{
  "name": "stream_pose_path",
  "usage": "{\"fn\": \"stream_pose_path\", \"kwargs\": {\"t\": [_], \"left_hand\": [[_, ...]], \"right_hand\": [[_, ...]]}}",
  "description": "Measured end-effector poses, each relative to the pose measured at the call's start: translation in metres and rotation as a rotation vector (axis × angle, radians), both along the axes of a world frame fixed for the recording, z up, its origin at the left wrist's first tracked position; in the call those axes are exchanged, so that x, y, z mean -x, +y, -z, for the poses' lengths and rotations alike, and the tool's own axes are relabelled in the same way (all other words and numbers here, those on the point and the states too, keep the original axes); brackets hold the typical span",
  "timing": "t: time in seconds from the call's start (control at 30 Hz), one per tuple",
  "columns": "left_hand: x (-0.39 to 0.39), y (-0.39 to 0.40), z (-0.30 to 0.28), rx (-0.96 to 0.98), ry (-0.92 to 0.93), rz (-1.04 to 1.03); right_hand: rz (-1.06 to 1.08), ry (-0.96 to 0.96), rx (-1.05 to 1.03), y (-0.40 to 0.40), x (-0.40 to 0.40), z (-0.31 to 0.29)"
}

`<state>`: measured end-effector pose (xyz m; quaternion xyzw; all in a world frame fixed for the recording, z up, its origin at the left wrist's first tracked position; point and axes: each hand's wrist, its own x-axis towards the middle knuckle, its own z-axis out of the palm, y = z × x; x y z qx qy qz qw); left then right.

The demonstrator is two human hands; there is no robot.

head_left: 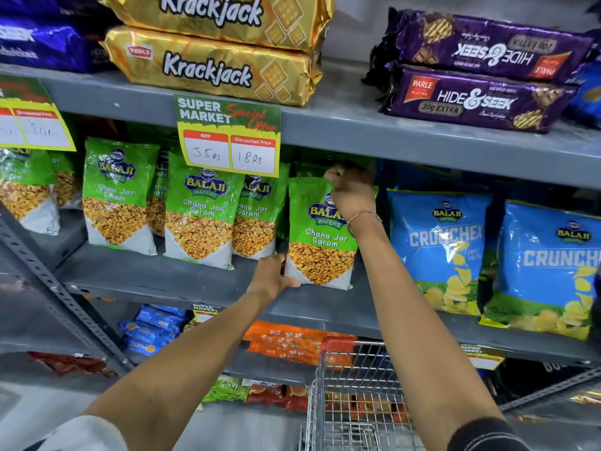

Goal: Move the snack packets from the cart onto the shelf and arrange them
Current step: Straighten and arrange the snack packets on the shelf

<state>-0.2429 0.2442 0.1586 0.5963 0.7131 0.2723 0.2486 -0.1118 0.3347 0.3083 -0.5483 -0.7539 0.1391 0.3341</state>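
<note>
A green Chana Jor Garam packet [320, 252] stands upright on the grey middle shelf [182, 281], to the right of several identical green packets [201, 216]. My right hand [353, 193] pinches its top edge. My left hand [271, 276] grips its lower left corner against the shelf. The wire cart [357, 398] with a red handle stands below, near the bottom edge; I cannot tell what lies inside it.
Blue Crunchex packets [439, 245] stand close on the right. A price tag [229, 138] hangs from the upper shelf, which holds Krackjack [211, 66] and Hide & Seek [474, 99] packs. Orange and blue biscuit packs lie on lower shelves.
</note>
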Motion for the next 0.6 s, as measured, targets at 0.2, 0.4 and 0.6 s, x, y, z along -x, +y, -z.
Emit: {"fn": "stream_pose_path", "kwargs": {"t": [0.2, 0.4, 0.6], "left_hand": [[0.022, -0.006, 0.000, 0.006, -0.082, 0.021], [0.098, -0.023, -0.025, -0.181, -0.051, -0.111], [0.182, -0.045, -0.043, -0.380, 0.001, -0.365]], "right_hand": [[0.028, 0.098, -0.442, -0.023, 0.013, 0.012], [-0.193, 0.223, -0.193, -0.076, 0.076, 0.082], [-0.261, 0.075, 0.089, -0.087, 0.123, 0.126]]}}
